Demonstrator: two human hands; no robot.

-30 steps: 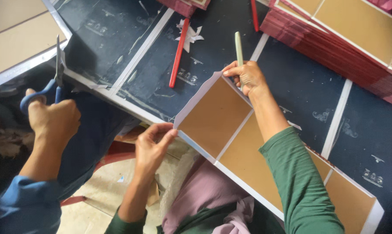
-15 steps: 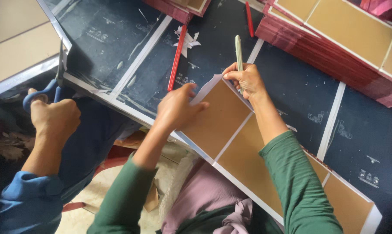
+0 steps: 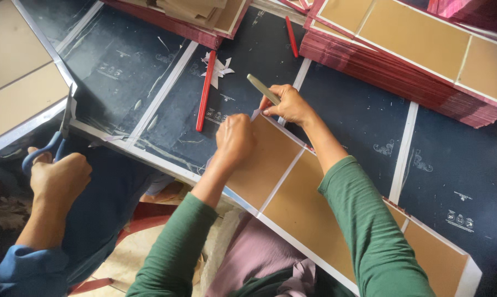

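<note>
At the far left, a co-worker's hand (image 3: pixel 59 179) in a blue sleeve is clenched around the blue handles of a pair of scissors (image 3: pixel 55 140), whose blades point up along the edge of a dark printed sheet (image 3: pixel 125 66) lying on the bench. Further right, a red stick (image 3: pixel 205 91) lies on that dark sheet, with a small white paper scrap (image 3: pixel 218 69) just beside its upper end.

The person's left hand (image 3: pixel 235 140), in a green sleeve, is closed in a fist and presses down on the upper corner of a brown cardboard panel (image 3: pixel 259 165) edged in white, which lies in front of the person across the dark sheets. Whether it pinches anything cannot be told. A small white flap of the panel's corner stands up between the 2 hands.

Just to the right, the right hand (image 3: pixel 290 104) grasps a pale flat tool (image 3: pixel 262 88), its free end pointing up and to the left, and rests at the panel's top corner, nearly touching the left hand.

At the upper right, a tall stack of red-edged brown boards (image 3: pixel 419 44) sits on the bench, well apart from both hands.
</note>
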